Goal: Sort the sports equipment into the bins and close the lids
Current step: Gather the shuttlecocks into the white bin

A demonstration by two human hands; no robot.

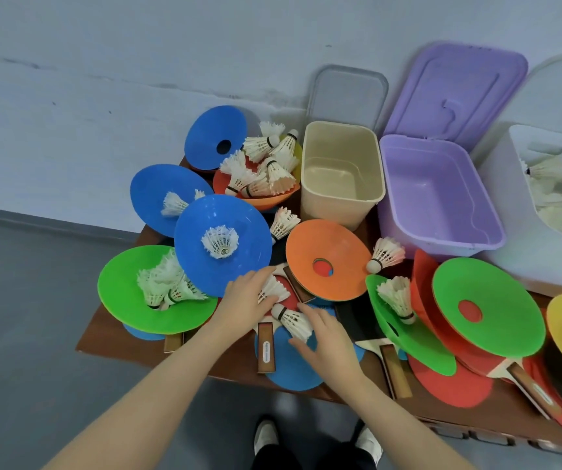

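Two hands work just in front of the orange plastic disc cone (327, 259): the left hand (245, 300) curls its fingers round a white feather shuttlecock (274, 288), and the right hand (323, 337) pinches a second white shuttlecock (293, 320) with curled fingers, likely a double pick to save trips. Beyond the cone, the beige plastic bin (340, 171) and purple plastic bin (435, 195) stand open-lidded; the white bin (510, 232) farther right already holds shuttlecocks, the probable destination.

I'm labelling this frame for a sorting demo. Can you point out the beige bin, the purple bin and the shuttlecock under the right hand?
beige bin (310, 171): head view, on its left inner wall.
purple bin (442, 198): head view, on its bare floor.
shuttlecock (293, 321): head view, on its white feathers, at the right hand (328, 337).
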